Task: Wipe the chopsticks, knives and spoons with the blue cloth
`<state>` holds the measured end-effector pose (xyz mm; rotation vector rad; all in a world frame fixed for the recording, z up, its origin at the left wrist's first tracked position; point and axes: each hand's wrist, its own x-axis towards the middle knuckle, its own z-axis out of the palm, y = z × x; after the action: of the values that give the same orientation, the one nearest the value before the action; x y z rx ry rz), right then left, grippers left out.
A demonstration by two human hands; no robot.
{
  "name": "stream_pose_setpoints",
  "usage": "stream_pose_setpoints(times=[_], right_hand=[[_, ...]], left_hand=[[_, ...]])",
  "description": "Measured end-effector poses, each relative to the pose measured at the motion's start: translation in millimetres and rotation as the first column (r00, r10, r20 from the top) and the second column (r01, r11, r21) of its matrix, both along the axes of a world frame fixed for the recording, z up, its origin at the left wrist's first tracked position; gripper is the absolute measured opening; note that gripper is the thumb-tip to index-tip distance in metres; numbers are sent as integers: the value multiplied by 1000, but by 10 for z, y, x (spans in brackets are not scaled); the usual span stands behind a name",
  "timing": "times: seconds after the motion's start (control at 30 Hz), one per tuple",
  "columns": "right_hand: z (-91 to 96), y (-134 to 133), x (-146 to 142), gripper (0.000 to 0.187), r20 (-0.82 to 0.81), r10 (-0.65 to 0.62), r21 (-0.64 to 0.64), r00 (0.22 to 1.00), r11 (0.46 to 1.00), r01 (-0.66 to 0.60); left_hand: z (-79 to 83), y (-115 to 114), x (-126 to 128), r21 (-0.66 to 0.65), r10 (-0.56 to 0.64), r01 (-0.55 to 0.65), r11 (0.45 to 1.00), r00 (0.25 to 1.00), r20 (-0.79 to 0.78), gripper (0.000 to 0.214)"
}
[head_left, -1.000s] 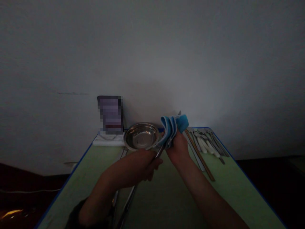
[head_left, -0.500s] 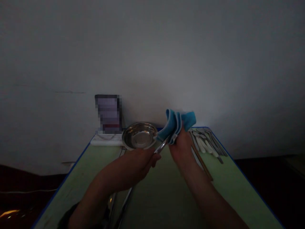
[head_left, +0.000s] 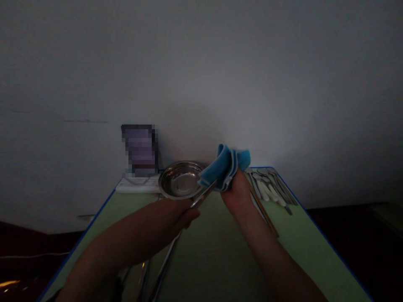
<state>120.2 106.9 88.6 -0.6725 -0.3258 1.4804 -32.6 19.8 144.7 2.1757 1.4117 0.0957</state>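
My left hand [head_left: 181, 214] is closed round the handle end of a metal utensil [head_left: 203, 195] that slants up to the right. Its far end is buried in a folded blue cloth [head_left: 225, 165], which my right hand [head_left: 236, 193] grips from below. Both hands hover above the green table [head_left: 220, 251], just in front of a shiny steel bowl [head_left: 179, 180]. What kind of utensil it is stays hidden by the cloth.
A row of spoons and other cutlery [head_left: 270, 188] lies at the far right, with long wooden chopsticks [head_left: 262, 209] beside it. More metal utensils [head_left: 157, 268] lie near the left front. A blurred upright object [head_left: 140, 149] stands on a white pad [head_left: 137, 184] by the wall.
My left hand has drawn back toward me and to the left, pulling more of the utensil out of the cloth. The cloth and right hand shifted slightly left after moving right.
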Motion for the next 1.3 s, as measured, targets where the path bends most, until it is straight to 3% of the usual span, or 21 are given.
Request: stream_pose_setpoints(times=[0.07, 0.17, 0.37, 0.5, 0.7, 0.87, 1.0, 1.13, 1.3], right_hand=[[44, 92, 146, 17, -24, 51, 57, 998, 997, -50], [124, 152, 376, 26, -157, 15, 76, 987, 997, -3], [195, 102, 625, 28, -296, 13, 216, 955, 975, 54], [212, 69, 554, 29, -361, -10, 200, 932, 976, 88], [195, 19, 326, 37, -290, 4, 160, 957, 986, 44], [168, -156, 43, 41, -264, 130, 85, 956, 990, -111], [146, -236, -52, 45, -255, 207, 40, 944, 978, -204], [117, -189, 62, 40, -273, 257, 216, 927, 955, -201], [51, -117, 160, 32, -349, 349, 432, 869, 884, -181]], left_hand=[[33, -27, -57, -48, 12, -12, 999, 1000, -20, 33], [16, -18, -178, -124, 17, -17, 992, 1000, -4, 37], [-27, 79, -200, 26, 85, -88, 996, 993, 84, 36], [-36, 94, -47, 80, 106, -112, 990, 992, 73, 36], [-116, 42, 70, 132, 105, -105, 986, 994, 6, 29], [-167, 79, 274, 179, 90, -73, 981, 992, -84, 26], [-195, 125, 340, 152, 64, -59, 987, 997, -30, 23], [-86, 72, 205, 7, -48, 47, 999, 993, 109, 34], [58, 22, 46, -202, -126, 175, 964, 964, 236, 37]])
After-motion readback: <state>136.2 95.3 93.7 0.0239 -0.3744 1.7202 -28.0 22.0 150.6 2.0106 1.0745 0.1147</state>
